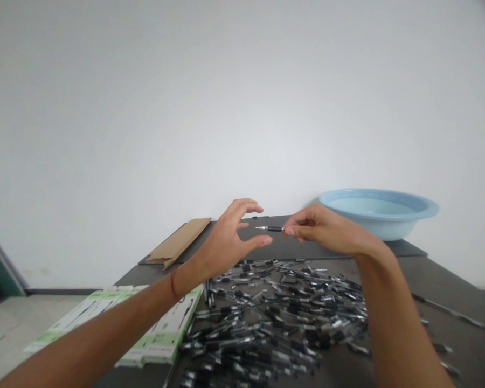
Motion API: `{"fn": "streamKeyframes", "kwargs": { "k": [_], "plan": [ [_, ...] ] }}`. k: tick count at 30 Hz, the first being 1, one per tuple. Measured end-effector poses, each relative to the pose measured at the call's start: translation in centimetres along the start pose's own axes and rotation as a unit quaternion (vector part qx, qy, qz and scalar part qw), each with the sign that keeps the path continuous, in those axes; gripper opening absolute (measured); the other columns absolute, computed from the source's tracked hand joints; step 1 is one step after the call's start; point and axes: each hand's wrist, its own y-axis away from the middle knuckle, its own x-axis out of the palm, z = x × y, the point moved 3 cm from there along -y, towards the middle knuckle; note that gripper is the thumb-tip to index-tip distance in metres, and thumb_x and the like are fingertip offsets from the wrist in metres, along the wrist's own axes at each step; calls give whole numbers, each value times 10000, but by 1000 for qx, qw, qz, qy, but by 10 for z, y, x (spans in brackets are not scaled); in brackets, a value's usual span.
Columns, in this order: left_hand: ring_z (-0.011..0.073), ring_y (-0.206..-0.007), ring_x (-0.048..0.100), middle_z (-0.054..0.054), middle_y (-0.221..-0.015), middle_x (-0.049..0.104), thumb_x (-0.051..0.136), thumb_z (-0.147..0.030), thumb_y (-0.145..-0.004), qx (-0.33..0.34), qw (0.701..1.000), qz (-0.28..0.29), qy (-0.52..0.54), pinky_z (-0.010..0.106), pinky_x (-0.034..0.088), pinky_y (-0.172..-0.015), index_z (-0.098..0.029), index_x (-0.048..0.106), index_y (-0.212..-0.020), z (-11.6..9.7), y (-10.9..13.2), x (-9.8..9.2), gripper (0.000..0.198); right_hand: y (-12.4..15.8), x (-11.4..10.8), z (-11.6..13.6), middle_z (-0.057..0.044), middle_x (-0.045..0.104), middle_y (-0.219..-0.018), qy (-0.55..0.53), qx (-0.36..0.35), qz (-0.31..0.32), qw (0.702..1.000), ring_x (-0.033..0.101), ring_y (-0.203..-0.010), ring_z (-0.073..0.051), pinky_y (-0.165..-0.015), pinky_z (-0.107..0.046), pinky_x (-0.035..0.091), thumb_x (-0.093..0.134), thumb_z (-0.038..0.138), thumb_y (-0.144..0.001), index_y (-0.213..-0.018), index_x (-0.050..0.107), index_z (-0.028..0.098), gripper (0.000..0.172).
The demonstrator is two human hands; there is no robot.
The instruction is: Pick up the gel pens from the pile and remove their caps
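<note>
Between the thumb and fingers of my right hand (319, 226) is a pen (272, 229) with a black grip and a bare silver tip, held level and pointing left. The rear of that pen is hidden by the fingers. My left hand (236, 231) is open beside the tip, thumb and fingers spread apart around it without visibly touching it. Below both hands lies a large loose heap of pens (275, 318), clear-barrelled with black parts, spread over the dark table (420, 275).
Green and white printed boxes (161, 339) lie at the left, partly behind my left forearm. A brown paper envelope (180, 240) is at the back left. A light blue basin (380, 215) stands at the back right, near the white wall (242, 108). Several stray pens (452, 311) lie at the right.
</note>
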Motion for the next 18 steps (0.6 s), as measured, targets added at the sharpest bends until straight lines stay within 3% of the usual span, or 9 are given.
{"fn": "streamKeyframes", "kwargs": {
  "k": [2,4,6,8,10,13,14,17,18],
  "plan": [
    [228,-1222,596,77,-1349,598,644,-399,-960,-15,1000,9,-19,442,567,-1012,-230,734,-1025,1,0,1,202,-1,1,0,17,549,-619,0,-3,1,1000,450,-607,-131,-580,-287,319,649,511,-927,-738,711,169,396],
    [216,-1191,608,76,-1300,613,584,-356,-993,-12,1000,18,-17,445,557,-1028,-211,736,-911,2,1,1,225,-2,1,-2,16,548,-618,5,-4,2,1000,449,-607,-131,-578,-287,319,649,509,-925,-737,712,168,394],
    [221,-1246,582,69,-1362,571,706,-330,-913,-7,1000,9,11,417,572,-1016,-237,715,-1045,2,1,0,161,-3,1,-3,14,549,-615,11,-1,-1,1000,451,-608,-133,-580,-288,322,645,524,-925,-726,708,166,415],
    [232,-1286,558,63,-1417,532,791,-352,-842,-19,1000,-8,20,411,584,-1003,-265,682,-1153,3,2,-1,341,-3,2,-4,11,555,-619,11,3,-1,1000,456,-613,-135,-585,-287,329,644,519,-926,-724,702,164,413],
    [221,-1223,590,60,-1361,571,703,-389,-918,-33,999,-3,-5,440,573,-1012,-247,726,-1031,3,1,-1,183,-4,2,-3,11,560,-629,10,0,5,1000,459,-618,-134,-588,-285,333,640,485,-933,-730,700,163,384],
    [206,-1178,604,58,-1288,602,626,-332,-967,-26,1000,13,-10,453,554,-1035,-219,727,-880,3,1,0,175,-4,2,-3,16,549,-626,15,0,6,1000,450,-615,-131,-585,-283,326,637,446,-937,-728,698,165,355],
    [210,-1216,587,56,-1322,583,666,-311,-940,-22,1000,8,2,446,553,-1040,-227,722,-928,3,2,0,102,-4,2,-2,17,546,-623,17,1,3,1000,447,-612,-130,-583,-283,322,637,445,-937,-727,697,165,355],
    [234,-1319,530,57,-1441,510,806,-335,-827,-29,999,-19,25,434,560,-1035,-269,686,-1129,5,4,-2,332,-4,2,-2,16,547,-624,17,6,-1,1000,448,-609,-131,-583,-285,319,632,451,-939,-738,703,163,358],
    [236,-1307,540,60,-1433,522,794,-362,-840,-36,999,-19,18,435,560,-1027,-268,697,-1121,6,5,-2,312,-4,2,-2,15,550,-628,16,5,0,1000,450,-610,-131,-584,-286,321,630,450,-940,-745,706,162,356]
  ]
}}
